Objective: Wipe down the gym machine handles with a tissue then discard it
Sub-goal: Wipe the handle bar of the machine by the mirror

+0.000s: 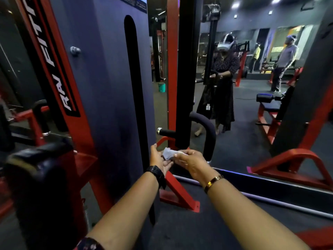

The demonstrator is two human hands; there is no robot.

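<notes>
Both hands meet low in front of the machine, just below its black handle [207, 134]. The crumpled tissue [168, 153] sits between them. The right hand [191, 161], gold bracelet [213, 183] at the wrist, pinches one end with curled fingers [180, 152]. The left hand [158, 159], wearing a black watch [156, 173], lies fairly open under it, fingers straight and touching the tissue, thumb raised. The tissue is not touching the handle, whose chrome-capped grip [164, 131] juts left
</notes>
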